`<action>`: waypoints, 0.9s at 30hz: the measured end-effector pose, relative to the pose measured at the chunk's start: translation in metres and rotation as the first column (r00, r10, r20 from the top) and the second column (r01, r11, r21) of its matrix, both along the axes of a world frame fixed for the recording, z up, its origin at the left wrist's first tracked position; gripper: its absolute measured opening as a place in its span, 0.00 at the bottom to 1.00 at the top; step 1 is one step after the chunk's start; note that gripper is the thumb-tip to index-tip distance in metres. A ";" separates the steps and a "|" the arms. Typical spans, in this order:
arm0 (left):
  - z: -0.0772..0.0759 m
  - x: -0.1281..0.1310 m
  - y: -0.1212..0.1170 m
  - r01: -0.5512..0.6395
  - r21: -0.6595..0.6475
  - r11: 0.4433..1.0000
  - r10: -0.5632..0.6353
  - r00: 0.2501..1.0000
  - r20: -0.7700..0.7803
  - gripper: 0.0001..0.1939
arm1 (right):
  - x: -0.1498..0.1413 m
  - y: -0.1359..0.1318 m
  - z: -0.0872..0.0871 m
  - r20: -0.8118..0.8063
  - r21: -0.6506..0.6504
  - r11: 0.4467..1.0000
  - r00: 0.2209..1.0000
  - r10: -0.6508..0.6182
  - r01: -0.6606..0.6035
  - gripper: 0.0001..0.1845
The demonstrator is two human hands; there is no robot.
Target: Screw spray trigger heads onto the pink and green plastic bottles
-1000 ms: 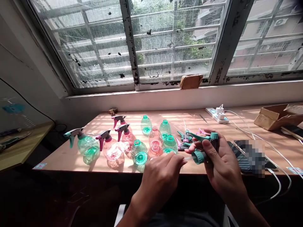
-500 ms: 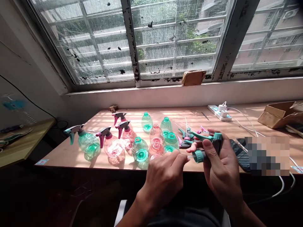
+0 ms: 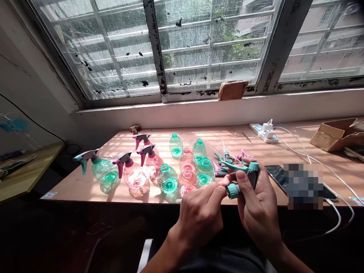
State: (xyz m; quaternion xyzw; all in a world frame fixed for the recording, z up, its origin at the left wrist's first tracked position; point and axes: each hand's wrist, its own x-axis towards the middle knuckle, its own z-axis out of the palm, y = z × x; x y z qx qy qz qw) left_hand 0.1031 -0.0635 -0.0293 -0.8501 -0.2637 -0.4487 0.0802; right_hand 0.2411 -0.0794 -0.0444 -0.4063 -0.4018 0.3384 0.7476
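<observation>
My right hand (image 3: 257, 201) is closed round a green and black trigger spray head (image 3: 251, 172), its green collar (image 3: 233, 190) facing left. My left hand (image 3: 203, 208) pinches a thin plastic tube right at the collar's opening. Most of that tube is hidden by the fingers; a pale end (image 3: 178, 200) seems to show left of the knuckles. Beyond my hands stand open green bottles, one of them close by (image 3: 205, 172), and open pink bottles (image 3: 187, 182). A pile of loose spray heads (image 3: 226, 159) lies just behind my right hand.
At the left stand a green bottle (image 3: 104, 170) and several pink bottles (image 3: 136, 178) with spray heads on. To the right lie a phone (image 3: 274, 175), a white power strip (image 3: 260, 132) with cables and an open cardboard box (image 3: 331, 136). The table's front edge runs just behind my hands.
My right hand and the spray head have shifted slightly left, closing the gap to my left fingers. The short stretch of tube seen between them earlier is now hidden.
</observation>
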 end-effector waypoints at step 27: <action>0.027 -0.199 0.087 -0.696 -0.242 0.676 0.732 0.671 0.116 0.23 | 0.175 0.126 -0.081 0.955 -0.132 0.947 0.293 0.042 0.294 0.24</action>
